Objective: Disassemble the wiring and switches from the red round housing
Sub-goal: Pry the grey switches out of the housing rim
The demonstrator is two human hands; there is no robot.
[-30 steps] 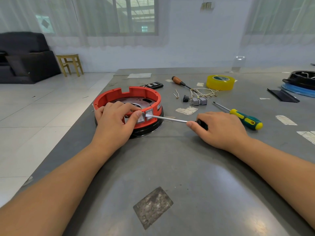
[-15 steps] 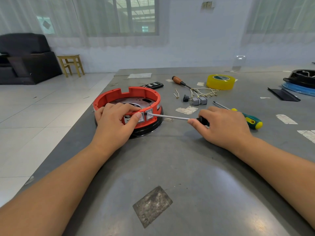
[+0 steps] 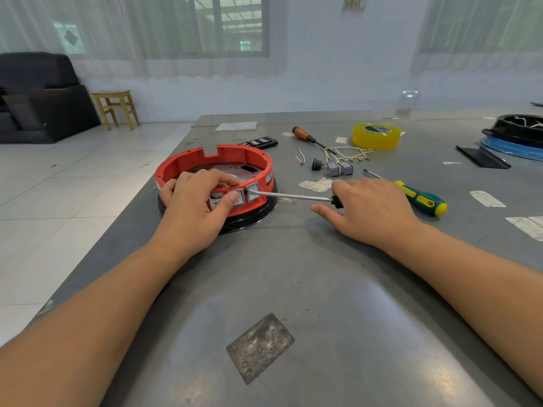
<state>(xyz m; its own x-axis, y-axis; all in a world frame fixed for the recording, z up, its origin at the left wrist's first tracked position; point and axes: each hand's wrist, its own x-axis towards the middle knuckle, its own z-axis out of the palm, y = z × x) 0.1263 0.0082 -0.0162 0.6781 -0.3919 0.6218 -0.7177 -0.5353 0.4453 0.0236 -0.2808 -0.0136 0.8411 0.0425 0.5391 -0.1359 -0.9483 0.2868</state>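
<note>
- Grey, scuffed metal surface (image 3: 293, 274) filled the near view, with a tiled floor, a dark sofa and a small wooden stool behind it.
- At its left edge sat the red round plastic housing (image 3: 188, 160) on a black base, with two grey rocker switches (image 3: 245, 194) seated in its near wall.
- Left hand (image 3: 191, 207) gripped the housing rim, fingers curled over the top and thumb pressed on the left switch, much as it had a second before.
- Right hand (image 3: 373, 210) held the black-handled screwdriver (image 3: 296, 197) under the palm; its thumb, wrapped on the handle half a second earlier, now stuck out loose.
- Since a second ago the shaft's tip had risen to the upper left corner of the right switch, apparently prying there; neither switch looked freed.
- Beyond the shaft lay two grey switches with pale wires (image 3: 340, 164), already out, so the job seemed partly done.
- Near them rested a green and yellow screwdriver (image 3: 423, 199), a wooden-handled one (image 3: 305, 136) and a yellow tape roll (image 3: 376, 136).
</note>
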